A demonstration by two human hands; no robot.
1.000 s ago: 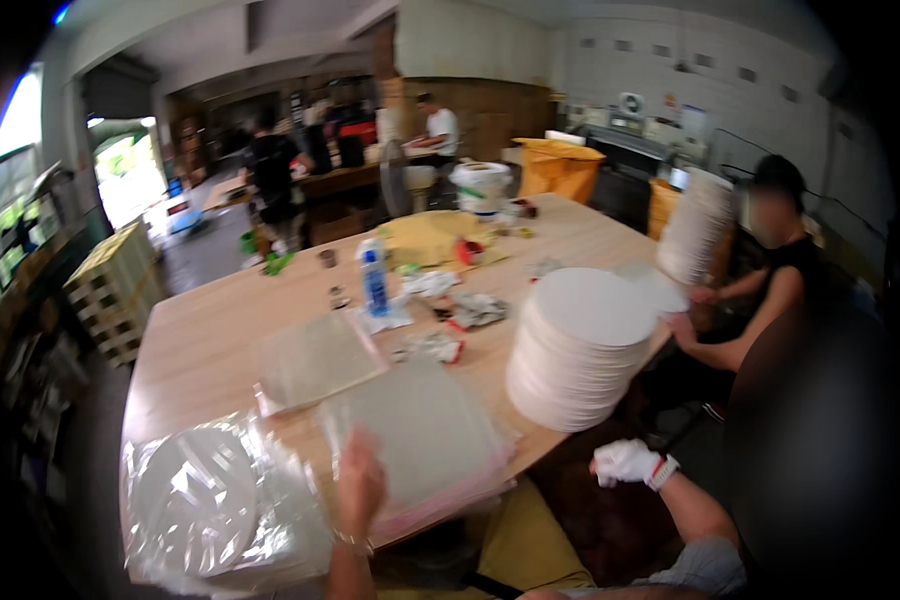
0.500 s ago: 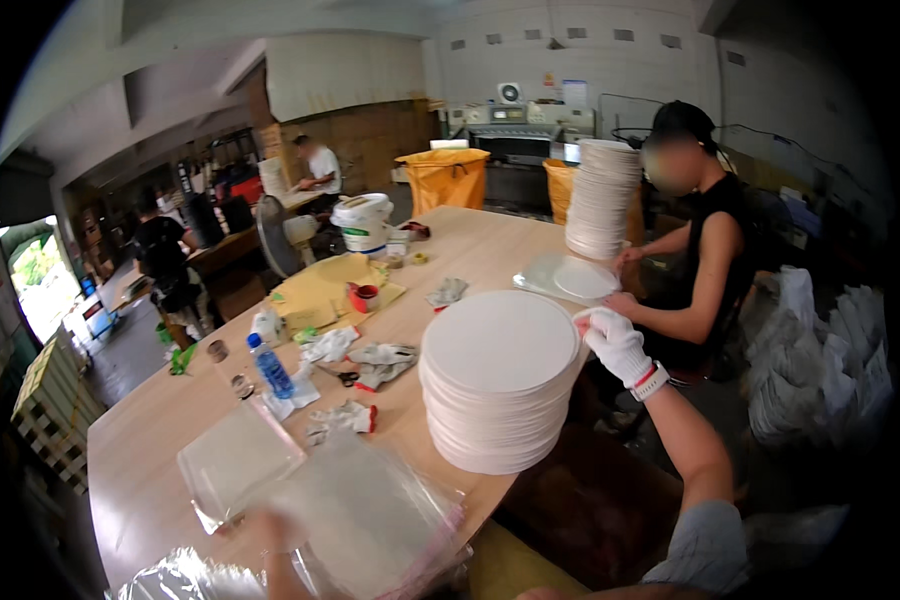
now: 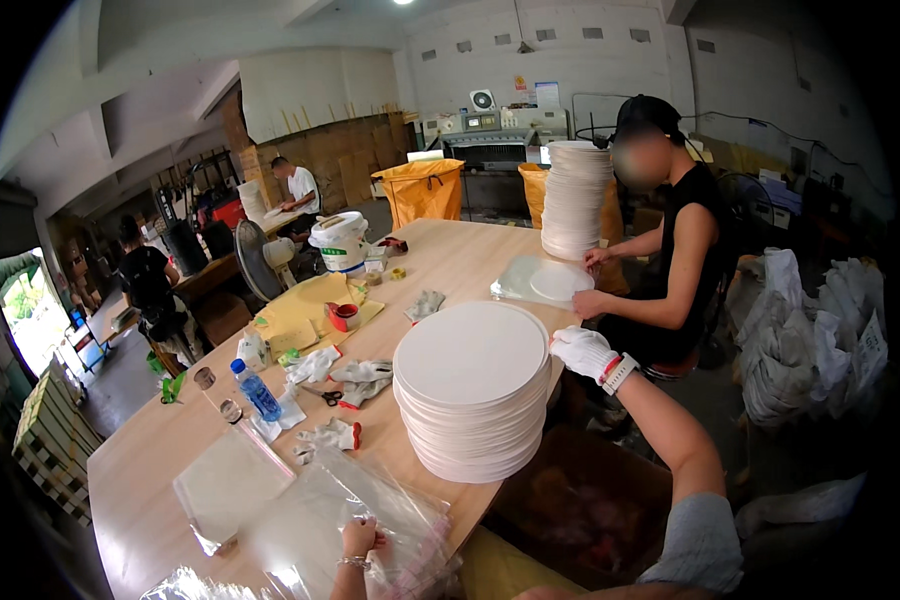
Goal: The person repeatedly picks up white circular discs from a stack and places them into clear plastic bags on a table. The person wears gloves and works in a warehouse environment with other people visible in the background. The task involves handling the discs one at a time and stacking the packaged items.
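A tall stack of white round discs (image 3: 470, 355) stands at the table's near right edge. My right hand (image 3: 582, 352), in a white knit glove, is at the stack's right rim near the top, fingers bent and held together. Whether a disc's edge lies between them is hidden. My left hand (image 3: 362, 537), bare with a bracelet at the wrist, rests low on a pile of clear plastic bags (image 3: 305, 505), its fingers curled closed on the film. Left of it lies another flat stack of clear bags (image 3: 225, 485).
Behind the bags lie work gloves (image 3: 327, 436), scissors (image 3: 331, 398) and a blue-labelled bottle (image 3: 257, 391). Yellow sheets (image 3: 305, 305) and a white bucket (image 3: 340, 243) stand farther back. A co-worker (image 3: 685, 240) sits at right beside a taller disc stack (image 3: 576, 200).
My left hand, blurred before, has moved right onto the plastic bags and curled its fingers. My right hand stays beside the disc stack, slightly lower. The whole view has shifted a little.
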